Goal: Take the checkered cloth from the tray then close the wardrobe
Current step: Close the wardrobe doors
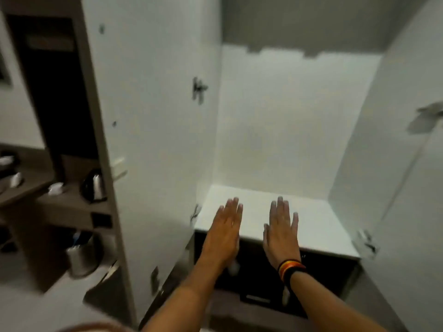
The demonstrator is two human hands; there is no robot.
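Observation:
The white wardrobe (pixel 287 130) stands open in front of me, its left door (pixel 153 116) swung out towards me and its right door (pixel 407 152) open at the right edge. My left hand (pixel 224 233) and my right hand (pixel 281 231) reach forward side by side, palms down and fingers stretched out, over the front edge of the white shelf (pixel 318 221). Neither hand holds anything. A black, orange and yellow band sits on my right wrist. Below the shelf is a dark compartment (pixel 259 279). No checkered cloth or tray shows in this blurred view.
Left of the wardrobe is a brown counter (pixel 62 202) with a black kettle (pixel 94 185) and small white packets. A metal bin (pixel 80 259) stands on the floor below it. A dark doorway-like recess rises behind the counter.

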